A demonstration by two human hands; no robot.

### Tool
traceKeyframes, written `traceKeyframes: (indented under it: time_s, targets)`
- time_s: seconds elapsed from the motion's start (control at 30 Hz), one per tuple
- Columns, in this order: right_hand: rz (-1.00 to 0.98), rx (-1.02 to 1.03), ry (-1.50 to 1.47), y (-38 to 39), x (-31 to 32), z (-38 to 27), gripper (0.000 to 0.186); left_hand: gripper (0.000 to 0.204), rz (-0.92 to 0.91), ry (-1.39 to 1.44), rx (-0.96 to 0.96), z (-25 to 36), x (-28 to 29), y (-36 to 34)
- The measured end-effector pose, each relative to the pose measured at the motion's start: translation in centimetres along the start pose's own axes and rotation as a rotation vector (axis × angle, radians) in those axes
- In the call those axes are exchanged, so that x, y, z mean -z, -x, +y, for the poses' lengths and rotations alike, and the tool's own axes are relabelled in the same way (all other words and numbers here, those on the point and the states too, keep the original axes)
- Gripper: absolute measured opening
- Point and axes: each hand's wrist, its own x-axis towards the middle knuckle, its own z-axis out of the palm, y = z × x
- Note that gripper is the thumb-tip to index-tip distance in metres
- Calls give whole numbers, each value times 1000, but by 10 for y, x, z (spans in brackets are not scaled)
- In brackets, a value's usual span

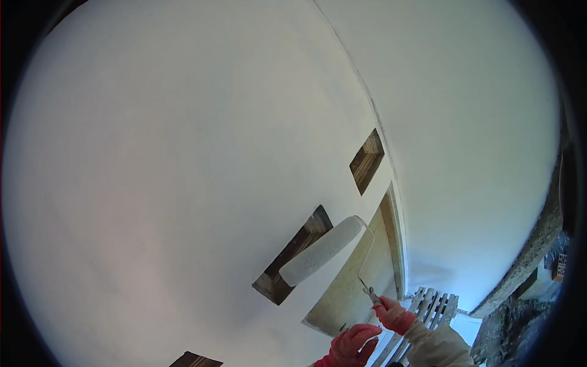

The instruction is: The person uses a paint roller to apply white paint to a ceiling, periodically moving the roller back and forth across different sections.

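Observation:
My right hand (391, 314), in a red glove, is closed round the handle of a paint roller (322, 251). The roller's long white sleeve is held up at a slant, and in the picture it overlaps part of a dark rectangular opening (293, 257). I cannot tell whether the sleeve touches the white surface (183, 153). Its thin bent wire frame runs down from the sleeve's upper end to the handle. Lower and to the left, my left hand (351, 346), also red-gloved, has curved fingers with a gap between them, and nothing shows in it.
A second opening (368, 161) shows brown boards inside; another (195, 359) is cut off at the lower edge. A pale door (361, 281) stands beyond the roller. Right of it are a slatted wooden pallet-like piece (437, 309) and a white wall (477, 153). Rough ground lies at far right.

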Motion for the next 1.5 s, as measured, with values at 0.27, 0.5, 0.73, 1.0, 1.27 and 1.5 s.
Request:
traceKeyframes:
  time_s: [0.27, 0.5, 0.73, 1.0, 1.27, 1.5]
  targets:
    - [-44, 316, 174, -97, 31, -129, 21, 25, 265, -103, -209, 7, 13, -56]
    - [41, 590, 183, -146, 2, -323, 20, 30, 293, -110, -222, 9, 41, -71]
    - [-37, 547, 101, -147, -16, -310, 21, 30, 314, -119, -234, 6, 51, -69]
    - [6, 409, 192, -100, -26, -108, 18, 29, 266, -89, -246, -16, 49, -41]
    - [-14, 524, 9, -154, -43, -401, 28, 32, 437, -164, -228, -9, 78, -24]
    - [-58, 676, -95, -136, -32, -604, 35, 29, 577, -115, -191, -16, 87, -5]
